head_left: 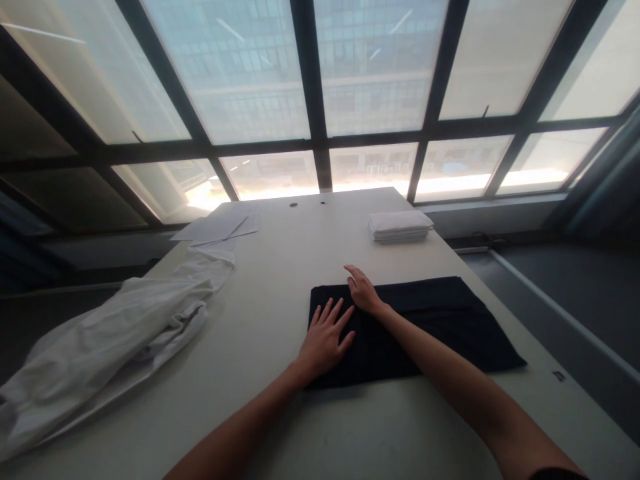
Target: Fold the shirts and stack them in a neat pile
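Note:
A dark navy folded cloth (440, 327), which looks like a garment, lies flat on the white table (280, 267) in front of me. My left hand (325, 339) rests palm down on its left part, fingers spread. Near the cloth's far edge is my right hand (363, 291), its fingers extended to the left and reaching past that edge. The right forearm crosses over the middle of the cloth and hides part of it. Neither hand grips anything.
A crumpled white cloth (120, 327) hangs over the table's left side. Papers (215, 227) lie behind it. A stack of folded white cloth (400, 227) sits at the far right. A small dark object (559, 376) lies near the right edge. Windows (370, 67) stand beyond.

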Tool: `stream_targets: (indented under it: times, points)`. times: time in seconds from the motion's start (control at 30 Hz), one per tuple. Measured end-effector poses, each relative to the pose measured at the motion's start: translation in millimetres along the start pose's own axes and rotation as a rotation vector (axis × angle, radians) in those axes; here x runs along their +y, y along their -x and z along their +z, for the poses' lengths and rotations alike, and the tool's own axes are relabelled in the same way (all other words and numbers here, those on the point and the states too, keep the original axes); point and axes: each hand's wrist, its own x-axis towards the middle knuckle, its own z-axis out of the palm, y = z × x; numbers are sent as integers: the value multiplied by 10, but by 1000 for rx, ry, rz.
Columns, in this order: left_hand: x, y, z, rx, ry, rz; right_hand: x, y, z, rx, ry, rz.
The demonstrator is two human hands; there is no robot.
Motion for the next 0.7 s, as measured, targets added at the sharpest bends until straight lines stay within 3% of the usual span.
stream_targets:
  times: [0.17,0.23,0.33,0.4,0.5,0.6,0.7]
  points:
    - [-15,0,-86,-127,-8,224,246,285,-634,213,20,64]
    - [-4,-3,-94,-160,-1,270,445,475,-1009,353,43,184]
    - [3,-9,-77,-156,-4,241,795,829,-1601,461,215,422]
    - [5,-12,-64,-154,-4,231,1032,1094,-1948,447,373,598]
    - [17,-11,-66,-168,3,223,1349,1459,-2310,313,479,757]
    - [38,-8,-85,-192,10,210,1542,1688,-2482,217,438,857]
    - [53,-6,-98,-200,17,194,1533,1752,-2548,199,340,914]
